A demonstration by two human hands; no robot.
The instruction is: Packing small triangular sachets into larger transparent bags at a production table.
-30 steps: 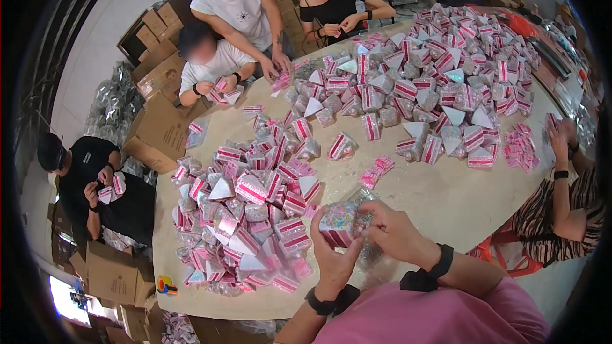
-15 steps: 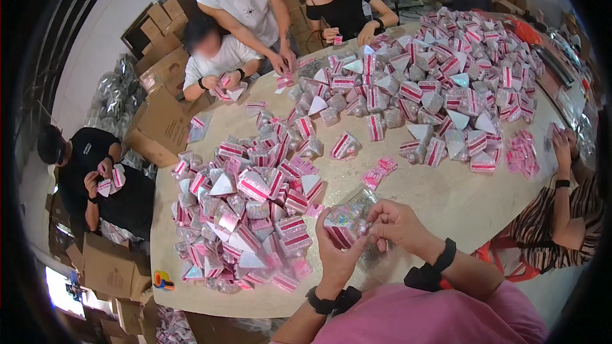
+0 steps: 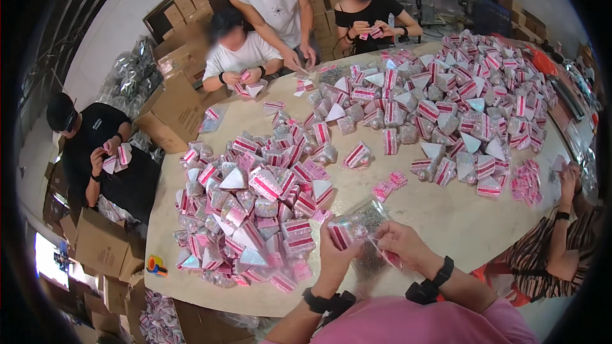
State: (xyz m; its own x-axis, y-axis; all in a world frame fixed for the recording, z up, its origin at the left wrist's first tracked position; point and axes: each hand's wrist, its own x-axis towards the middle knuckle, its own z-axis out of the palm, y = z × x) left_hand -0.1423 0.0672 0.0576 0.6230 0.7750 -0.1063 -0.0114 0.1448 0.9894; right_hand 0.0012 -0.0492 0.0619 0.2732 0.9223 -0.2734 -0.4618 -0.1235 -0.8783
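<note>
Both my hands hold one clear plastic packet with a pink and white striped end over the near edge of the table. My left hand grips its lower left side. On the packet's right edge my right hand pinches a small pink strip. To my left, a big heap of filled pink and white packets lies close by. A few loose pink strips lie just beyond my hands.
A second, larger heap of packets covers the far right of the table. Several other people sit or stand around it handling packets. Cardboard boxes stack on the left and at the back. A tape roll lies at the table's near left edge.
The packet has dropped slightly toward me and my right hand has shifted along its right edge. The heaps have not moved.
</note>
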